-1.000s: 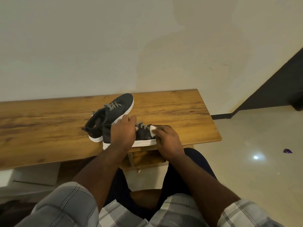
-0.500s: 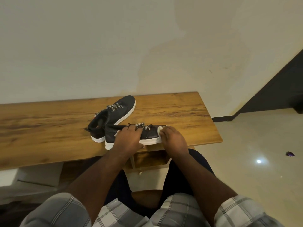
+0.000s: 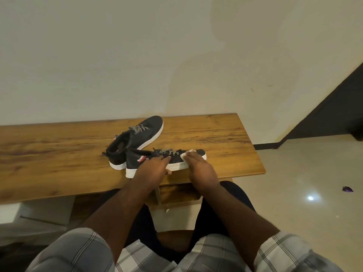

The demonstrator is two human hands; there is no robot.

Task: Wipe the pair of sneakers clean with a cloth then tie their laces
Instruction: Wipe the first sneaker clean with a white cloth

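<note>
Two black sneakers with white soles and black-and-white laces lie on the wooden table [image 3: 59, 154]. The near sneaker [image 3: 137, 160] lies along the front edge, toe to the right. My left hand [image 3: 155, 167] grips its side and sole at the middle. My right hand [image 3: 198, 165] holds a small white cloth [image 3: 185, 154] against the upper just behind the toe. The far sneaker [image 3: 137, 136] lies behind, its toe pointing to the back right, touching the near one at the heel.
A pale wall runs along the table's back edge. A tiled floor [image 3: 304, 203] lies to the right, with a small purple scrap [image 3: 347, 189] on it. A dark doorway [image 3: 337, 114] is at the far right. My knees sit under the table's front edge.
The near sneaker has been turned toe-right along the table's front edge. My left hand slid down onto its side and sole. My right hand with the cloth shifted along the toe.
</note>
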